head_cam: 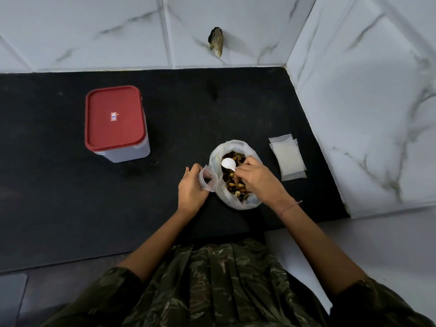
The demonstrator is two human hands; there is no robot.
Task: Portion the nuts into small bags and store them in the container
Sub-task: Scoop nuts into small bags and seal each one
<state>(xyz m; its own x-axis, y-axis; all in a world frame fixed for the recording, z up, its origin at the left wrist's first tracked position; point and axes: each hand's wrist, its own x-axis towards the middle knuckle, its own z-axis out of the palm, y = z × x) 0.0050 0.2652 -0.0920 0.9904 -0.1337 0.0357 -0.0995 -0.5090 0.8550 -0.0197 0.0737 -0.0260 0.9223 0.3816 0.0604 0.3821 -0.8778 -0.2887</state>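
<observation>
A large clear plastic bag (250, 202) of mixed nuts (232, 181) stands open on the black counter. My right hand (257, 179) hovers over it and pinches a small white spoon (228, 164), whose bowl points left above the nuts. Just left of the big bag, my left hand (191, 188) grips a small clear zip bag (208, 179) with its mouth held open toward the spoon. A clear container with a red lid (114, 119) stands shut at the back left.
A stack of empty small bags (287, 158) lies flat to the right of the nut bag. White marble-tiled walls close the counter (94, 220) at the back and right. A dark hole (215, 41) marks the back wall.
</observation>
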